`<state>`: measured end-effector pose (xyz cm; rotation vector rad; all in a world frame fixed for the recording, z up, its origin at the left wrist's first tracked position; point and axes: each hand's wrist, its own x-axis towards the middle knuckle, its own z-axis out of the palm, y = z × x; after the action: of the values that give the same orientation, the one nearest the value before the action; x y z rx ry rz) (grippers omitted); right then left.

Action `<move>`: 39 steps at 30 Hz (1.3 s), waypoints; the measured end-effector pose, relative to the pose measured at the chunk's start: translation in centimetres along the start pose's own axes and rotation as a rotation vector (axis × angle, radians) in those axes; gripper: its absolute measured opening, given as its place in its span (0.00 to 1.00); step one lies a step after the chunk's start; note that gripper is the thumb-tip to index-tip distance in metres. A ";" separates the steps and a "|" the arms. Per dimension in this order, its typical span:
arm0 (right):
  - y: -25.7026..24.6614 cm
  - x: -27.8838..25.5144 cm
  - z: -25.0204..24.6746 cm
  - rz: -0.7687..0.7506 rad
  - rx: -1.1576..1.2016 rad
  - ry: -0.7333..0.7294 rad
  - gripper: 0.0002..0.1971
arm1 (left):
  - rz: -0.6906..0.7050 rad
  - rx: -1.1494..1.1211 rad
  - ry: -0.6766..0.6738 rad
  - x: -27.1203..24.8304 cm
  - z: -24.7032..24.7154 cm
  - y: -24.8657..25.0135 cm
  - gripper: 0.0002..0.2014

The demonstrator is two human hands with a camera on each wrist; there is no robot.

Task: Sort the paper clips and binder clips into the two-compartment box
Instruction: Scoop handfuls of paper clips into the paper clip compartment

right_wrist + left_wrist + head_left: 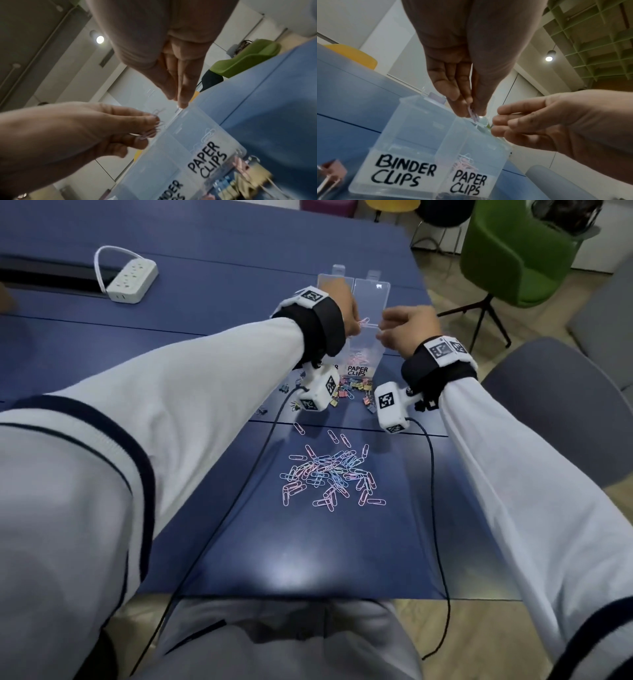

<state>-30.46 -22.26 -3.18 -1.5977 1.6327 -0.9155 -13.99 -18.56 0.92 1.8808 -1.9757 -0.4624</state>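
The clear two-compartment box (368,302) sits on the blue bench (205,302), hand-lettered BINDER CLIPS and PAPER CLIPS. The left hand (347,309) pinches a few pink paper clips (150,129) over it (right section, I think). The right hand (407,328) has a narrow grip, fingers together, seemingly empty.

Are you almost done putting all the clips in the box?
Not nearly. A few paper clips lie in the box's paper clip side; the binder clip side looks empty. The left hand pinches more paper clips above it. A big pile and the binder clips wait on the table.
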 end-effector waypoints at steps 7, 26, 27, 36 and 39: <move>0.8 -4.6 -1.9 -0.071 0.060 0.037 0.24 | 0.052 -0.056 -0.037 -0.1 0.6 0.9 0.10; 1.4 -19.1 -1.0 -0.183 -0.797 -0.465 0.18 | 0.286 0.536 -0.412 -15.9 2.5 -4.1 0.19; 1.2 -19.4 -0.7 -0.196 -0.817 -0.471 0.19 | 0.299 0.554 -0.423 -16.2 2.8 -4.0 0.18; 1.4 -19.9 -1.0 -0.174 -0.613 -0.438 0.22 | 0.314 0.414 -0.370 -16.8 3.1 -4.0 0.22; 2.3 -19.3 -1.5 0.014 -0.287 -0.359 0.19 | 0.325 0.390 -0.357 -16.2 3.3 -4.1 0.23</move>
<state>-32.45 -2.92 -4.58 -1.8160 1.5619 -0.3653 -11.34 -2.67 -4.59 1.7191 -2.7192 -0.3540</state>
